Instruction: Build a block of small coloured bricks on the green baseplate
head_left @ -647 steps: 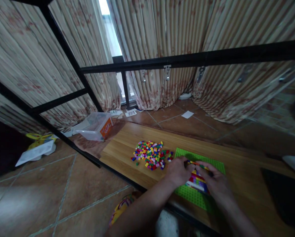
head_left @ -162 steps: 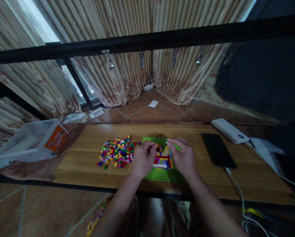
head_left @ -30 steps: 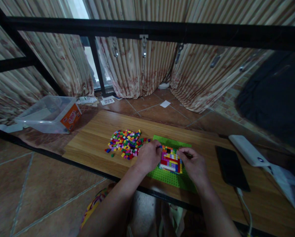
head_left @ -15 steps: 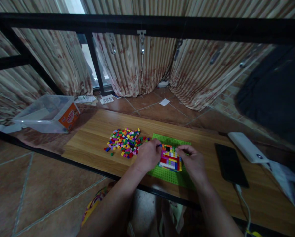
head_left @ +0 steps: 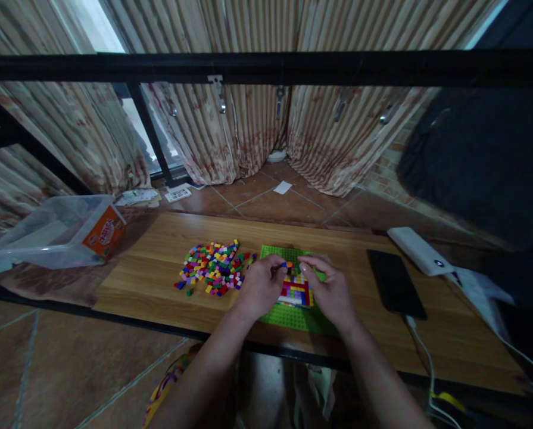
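Observation:
A green studded baseplate (head_left: 293, 317) lies on the wooden table (head_left: 159, 268), and a small multicoloured brick build (head_left: 296, 290) stands on it. My left hand (head_left: 261, 287) rests against the build's left side, fingers curled at its top edge near a small blue and orange brick (head_left: 284, 264). On the right side of the build, my right hand (head_left: 331, 289) has its fingertips pinched together over the upper right corner. What it pinches is too small to tell. A pile of loose coloured bricks (head_left: 212, 268) lies just left of the baseplate.
A black phone (head_left: 395, 282) with a cable lies right of the baseplate, a white power bank (head_left: 420, 250) behind it. A clear plastic box (head_left: 56, 232) with an orange label sits at the table's left. A black metal bar (head_left: 266, 67) crosses overhead; curtains hang behind.
My head has turned, shifting the view so the table sits more level. Both hands stay on the build; my right fingertips have moved up to its upper right corner.

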A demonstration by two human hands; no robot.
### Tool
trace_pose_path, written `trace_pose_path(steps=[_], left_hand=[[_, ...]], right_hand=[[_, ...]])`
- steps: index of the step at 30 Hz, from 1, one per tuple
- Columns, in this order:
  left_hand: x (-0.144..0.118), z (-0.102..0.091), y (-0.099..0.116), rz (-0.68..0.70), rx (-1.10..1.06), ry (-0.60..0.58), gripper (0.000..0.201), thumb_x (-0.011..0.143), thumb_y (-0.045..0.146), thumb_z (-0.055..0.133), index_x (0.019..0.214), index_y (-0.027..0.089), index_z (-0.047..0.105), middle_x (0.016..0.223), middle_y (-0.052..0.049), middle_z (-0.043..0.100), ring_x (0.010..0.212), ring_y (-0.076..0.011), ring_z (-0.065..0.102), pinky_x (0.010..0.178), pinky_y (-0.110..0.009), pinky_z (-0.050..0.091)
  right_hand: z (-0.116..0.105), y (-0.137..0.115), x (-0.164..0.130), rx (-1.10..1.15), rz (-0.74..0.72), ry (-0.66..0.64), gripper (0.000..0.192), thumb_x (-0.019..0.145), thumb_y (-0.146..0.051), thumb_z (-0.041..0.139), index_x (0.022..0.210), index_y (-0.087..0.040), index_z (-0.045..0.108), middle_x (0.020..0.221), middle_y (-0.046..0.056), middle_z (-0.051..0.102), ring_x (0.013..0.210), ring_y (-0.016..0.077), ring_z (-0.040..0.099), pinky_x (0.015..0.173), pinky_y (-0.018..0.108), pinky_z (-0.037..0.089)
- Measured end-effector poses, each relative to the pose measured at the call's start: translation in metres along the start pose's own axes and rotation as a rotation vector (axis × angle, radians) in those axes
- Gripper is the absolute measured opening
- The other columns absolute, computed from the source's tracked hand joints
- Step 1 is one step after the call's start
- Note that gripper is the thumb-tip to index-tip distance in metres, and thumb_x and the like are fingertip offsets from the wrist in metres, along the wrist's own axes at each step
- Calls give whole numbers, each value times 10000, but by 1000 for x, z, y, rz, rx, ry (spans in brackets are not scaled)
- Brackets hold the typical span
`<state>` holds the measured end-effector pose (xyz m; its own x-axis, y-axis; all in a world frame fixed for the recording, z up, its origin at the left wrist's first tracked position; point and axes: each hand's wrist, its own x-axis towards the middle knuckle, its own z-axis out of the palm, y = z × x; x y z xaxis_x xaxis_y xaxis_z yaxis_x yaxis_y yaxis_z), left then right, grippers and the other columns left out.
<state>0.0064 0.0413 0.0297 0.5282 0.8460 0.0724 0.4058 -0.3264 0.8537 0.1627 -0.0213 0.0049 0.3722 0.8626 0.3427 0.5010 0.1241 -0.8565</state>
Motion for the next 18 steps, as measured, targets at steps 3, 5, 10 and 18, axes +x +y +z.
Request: trace_pose_path(steps=[3,5,10,18], left_hand=[[0,3,4,24,-36,-19,207,864,209,467,935,177,658,757,-2,666,690,-126,595,633,-224,436],[-1,4,8,27,-38,-24,221,865,196,457,933,177,666,748,-1,659,687,-123,587,632,-223,429],[-2,9,16,-38,40,16,200,854,198,475,849,178,674,684,1,635,645,-121,562,603,-221,407],[-3,20,24,-108,75,69,191,853,225,499,815,175,679,717,-13,668,655,-127,589,582,-225,392]], right_hand=[[4,-8,-2,-17,-47,-15,245,865,-401,578,961,-234,730,1028,73,680,1012,218,611,925,394,460],[7,-10,-3,-11,-53,-6,230,870,-395,579,933,-235,732,1004,71,682,996,216,614,910,393,471],[10,-11,-6,-5,-50,64,211,881,-371,569,884,-236,732,936,57,686,921,208,619,839,377,494],[7,-19,-10,-260,-177,141,230,911,-326,522,881,-239,733,915,55,689,892,216,595,819,388,468]])
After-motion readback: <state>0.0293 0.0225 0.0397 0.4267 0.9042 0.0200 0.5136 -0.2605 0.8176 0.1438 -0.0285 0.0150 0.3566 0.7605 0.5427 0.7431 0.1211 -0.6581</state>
